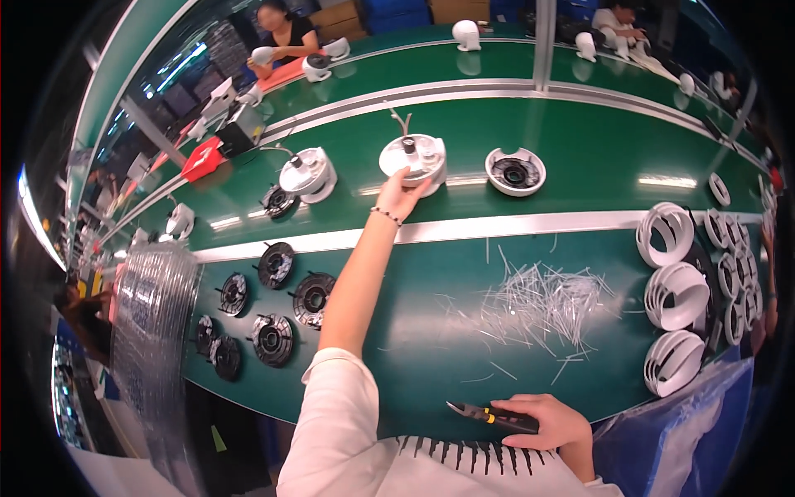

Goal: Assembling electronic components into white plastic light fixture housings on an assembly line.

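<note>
My left arm stretches far forward, and my left hand [401, 197] grips the near rim of a white round housing [427, 159] on the green belt. A black cylindrical part sits inside that housing, and thin wires stick up at its back. Close to my body, my right hand [553, 421] is closed around black-handled cutting pliers [509, 418] with yellow marks, their jaws pointing left. A similar white housing [308, 174] with wires stands left of my left hand. To its right lies a white bowl-shaped shell [515, 172] with a black ring part inside.
Clear thin strips [546, 302] lie piled on the green worktable [414, 356]. Several black round parts [273, 340] are at left, beside stacked clear plastic trays [149, 323]. White rings [676, 296] stand at right. A red bin [203, 159] and a person [286, 41] are beyond the belt.
</note>
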`<state>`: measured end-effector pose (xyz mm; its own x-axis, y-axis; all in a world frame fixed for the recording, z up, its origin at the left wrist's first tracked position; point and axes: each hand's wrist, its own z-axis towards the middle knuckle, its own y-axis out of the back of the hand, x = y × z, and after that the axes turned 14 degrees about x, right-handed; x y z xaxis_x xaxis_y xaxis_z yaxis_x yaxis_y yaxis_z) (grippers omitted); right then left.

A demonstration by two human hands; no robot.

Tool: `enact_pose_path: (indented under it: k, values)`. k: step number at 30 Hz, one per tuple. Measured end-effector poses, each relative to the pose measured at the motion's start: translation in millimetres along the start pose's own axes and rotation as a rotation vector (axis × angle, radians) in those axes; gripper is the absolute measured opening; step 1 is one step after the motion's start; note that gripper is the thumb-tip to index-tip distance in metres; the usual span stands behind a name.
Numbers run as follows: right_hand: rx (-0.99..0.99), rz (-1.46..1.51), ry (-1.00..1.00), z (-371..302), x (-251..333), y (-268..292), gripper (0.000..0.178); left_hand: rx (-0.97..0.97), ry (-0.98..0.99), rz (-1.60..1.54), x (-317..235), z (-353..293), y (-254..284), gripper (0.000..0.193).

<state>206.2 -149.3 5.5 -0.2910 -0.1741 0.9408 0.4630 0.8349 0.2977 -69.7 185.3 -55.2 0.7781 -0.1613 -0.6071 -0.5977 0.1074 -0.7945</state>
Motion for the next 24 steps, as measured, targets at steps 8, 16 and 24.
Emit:
enact_pose_path:
  k: [8,16,24]
  values:
    - [-0.018,0.039,0.002,8,-7,1,0.049,-0.587,-0.338,0.151,-100,1,79,0.063]
    - [-0.02,0.36,-0.119,1,-14,-8,0.039,-0.557,-0.441,0.093,-105,-6,73,0.04]
    - [-0.378,0.928,0.212,20,6,-9,0.062,0.148,-0.016,0.519,-47,-138,-63,0.06]
